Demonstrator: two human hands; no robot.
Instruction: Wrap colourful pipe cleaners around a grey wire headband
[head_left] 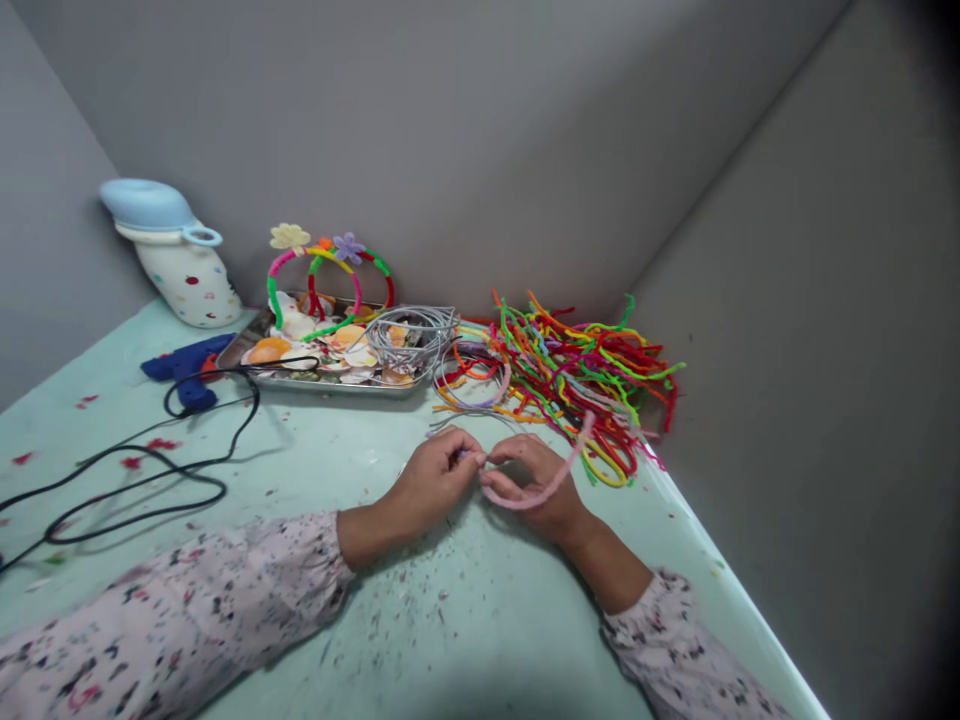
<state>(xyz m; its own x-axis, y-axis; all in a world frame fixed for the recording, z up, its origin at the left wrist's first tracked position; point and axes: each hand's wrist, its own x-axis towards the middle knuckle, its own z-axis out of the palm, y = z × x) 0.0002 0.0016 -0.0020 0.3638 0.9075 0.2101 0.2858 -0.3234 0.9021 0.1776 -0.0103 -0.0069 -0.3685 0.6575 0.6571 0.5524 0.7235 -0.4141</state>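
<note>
My left hand (435, 478) and my right hand (536, 485) meet over the pale green table (315, 480), fingers pinched together. Both are closed on a pink pipe cleaner (551, 480), which curves under my right hand and rises toward the pile behind. A lilac end shows between my left fingertips. Just beyond my hands lies a heap of coloured pipe cleaners (577, 375), red, green, yellow and orange.
A metal tray (300, 382) of shells and grey wire hoops sits at the back, with decorated pipe-cleaner headbands (326, 275) standing on it. A blue glue gun (187, 365) and its black cord (150, 470) lie left. A white jug with a blue lid (176, 250) leans in the corner. Grey walls enclose the table.
</note>
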